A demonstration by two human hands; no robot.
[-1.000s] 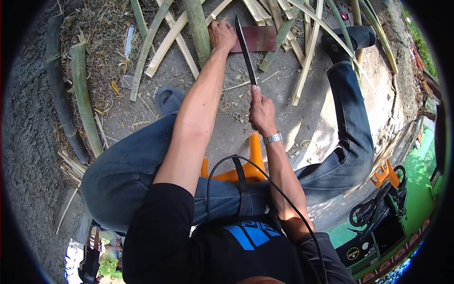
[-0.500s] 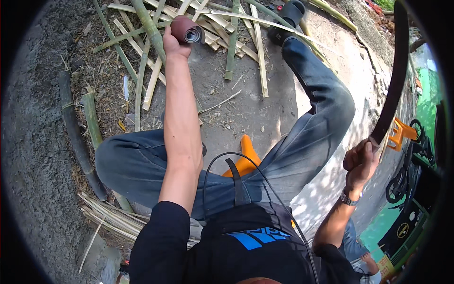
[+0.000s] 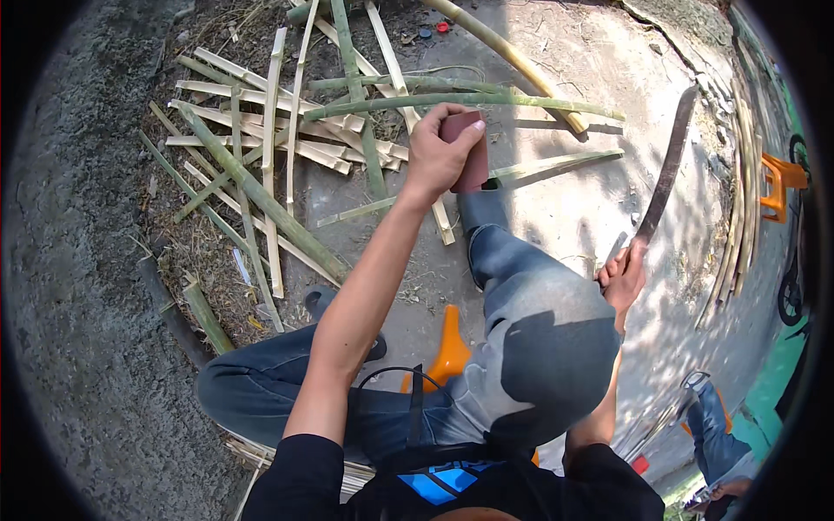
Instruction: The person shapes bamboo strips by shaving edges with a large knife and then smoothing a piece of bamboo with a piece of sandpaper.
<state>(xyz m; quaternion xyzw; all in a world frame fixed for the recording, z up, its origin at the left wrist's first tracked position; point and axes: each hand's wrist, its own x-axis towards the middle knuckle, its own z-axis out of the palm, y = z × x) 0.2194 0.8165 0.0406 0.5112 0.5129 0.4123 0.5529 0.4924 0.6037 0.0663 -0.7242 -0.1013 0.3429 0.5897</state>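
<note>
Out in front, my left hand point(image 3: 439, 152) is closed around a reddish-brown rolled sheet point(image 3: 469, 161) that looks like sandpaper, thumb across its near face. It is above the lower end of my outstretched right leg. Low on the right, beside my raised right knee point(image 3: 560, 347), my right hand point(image 3: 623, 276) grips a machete point(image 3: 673, 165) by its handle, which is mostly covered by my fingers. The long dark blade points forward and slightly right. A green bamboo strip point(image 3: 469, 100) lies beyond my left hand.
Split bamboo strips point(image 3: 275, 174) are piled at front left, with a thick green pole point(image 3: 252, 191) across them. Another pole point(image 3: 512, 61) lies at the front. An orange stool point(image 3: 449, 352) is under me. At right are long strips point(image 3: 738, 200), an orange chair point(image 3: 779, 184) and another person's leg point(image 3: 708, 425).
My left hand has moved right with the reddish-brown roll, turning it. My right hand has brought the machete lower and inward. My right knee is drawn up, and the view has shifted.
</note>
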